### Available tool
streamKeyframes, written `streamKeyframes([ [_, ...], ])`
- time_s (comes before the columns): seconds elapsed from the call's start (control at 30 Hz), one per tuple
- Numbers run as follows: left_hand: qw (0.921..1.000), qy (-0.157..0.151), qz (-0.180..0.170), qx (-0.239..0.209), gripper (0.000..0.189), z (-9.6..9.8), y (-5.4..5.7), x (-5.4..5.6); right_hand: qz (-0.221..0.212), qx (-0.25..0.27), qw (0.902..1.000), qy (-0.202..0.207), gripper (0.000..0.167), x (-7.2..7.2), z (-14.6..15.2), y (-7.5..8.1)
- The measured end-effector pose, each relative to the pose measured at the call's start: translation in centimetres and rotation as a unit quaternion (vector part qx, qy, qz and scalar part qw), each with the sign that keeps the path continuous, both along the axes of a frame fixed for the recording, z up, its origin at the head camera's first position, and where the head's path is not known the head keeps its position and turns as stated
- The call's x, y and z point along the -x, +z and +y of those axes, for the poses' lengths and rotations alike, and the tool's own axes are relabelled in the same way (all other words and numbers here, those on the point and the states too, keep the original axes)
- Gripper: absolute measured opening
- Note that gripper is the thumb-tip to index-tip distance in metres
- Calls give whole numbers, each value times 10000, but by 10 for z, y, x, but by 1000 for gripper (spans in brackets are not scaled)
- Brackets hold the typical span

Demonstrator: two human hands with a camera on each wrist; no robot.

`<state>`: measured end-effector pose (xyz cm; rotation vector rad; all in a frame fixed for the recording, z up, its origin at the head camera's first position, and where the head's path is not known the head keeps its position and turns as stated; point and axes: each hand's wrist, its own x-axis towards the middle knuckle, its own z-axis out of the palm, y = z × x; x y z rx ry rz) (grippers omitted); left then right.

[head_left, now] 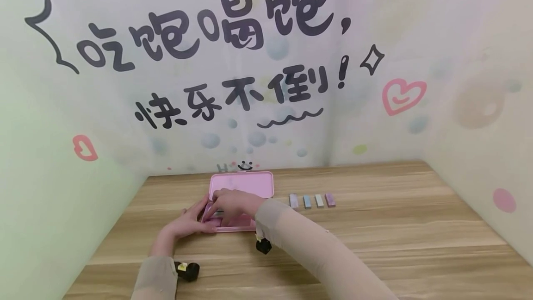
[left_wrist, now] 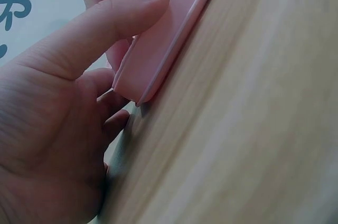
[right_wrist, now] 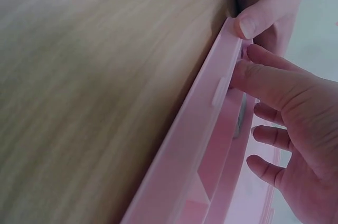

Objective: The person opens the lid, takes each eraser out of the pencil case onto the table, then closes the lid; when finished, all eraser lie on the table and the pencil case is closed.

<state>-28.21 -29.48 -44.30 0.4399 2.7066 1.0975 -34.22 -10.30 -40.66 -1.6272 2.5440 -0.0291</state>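
Note:
An open pink case (head_left: pixel 243 229) lies on the table, its lid (head_left: pixel 241 184) tipped back towards the wall. My left hand (head_left: pixel 186 222) grips the case's left end. Its thumb (left_wrist: pixel 140 15) lies on the near wall, and its other fingers are round the end. My right hand (head_left: pixel 233 203) reaches inside the left part of the case (right_wrist: pixel 182 150). Its thumb and index finger come close together around something purplish (head_left: pixel 214 221); whether they pinch it is hidden. The other fingers (right_wrist: pixel 266 171) are loosely bent. A greyish-green thing (right_wrist: pixel 240 118) shows partly inside.
Several small blocks stand in a row right of the case: a pale lilac one (head_left: pixel 293 200), a blue one (head_left: pixel 307 202), a cream one (head_left: pixel 319 200) and a purple one (head_left: pixel 330 200). A printed wall (head_left: pixel 283 138) rises behind the wooden table (head_left: pixel 374 244).

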Motion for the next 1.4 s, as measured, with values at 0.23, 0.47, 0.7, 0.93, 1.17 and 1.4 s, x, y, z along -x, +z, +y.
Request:
streamKeyframes([
  [0.23, 10000, 3, 27, 64, 111, 0, 0, 1, 127, 27, 9999, -3, 40, -1, -1, -3],
  [0.47, 10000, -8, 24, 22, 111, 0, 0, 1, 192, 53, 9998, -8, 40, 0, -2, -7],
  [0.7, 10000, 4, 16, 21, 111, 1, 1, 0, 165, -3, 9998, -55, 41, -1, -2, -7],
  [0.93, 9999, 41, 1, 110, 112, 0, -1, 1, 218, 9, 9997, -69, 39, -3, 0, -5],
  [1.17, 10000, 45, -30, 42, 114, 2, 0, 0, 124, -69, 9998, -102, 33, -4, 7, 2],
  [1.4, 9999, 31, 46, 106, 112, 1, 1, 0, -241, 70, 9996, -135, 44, 0, 21, 15],
])
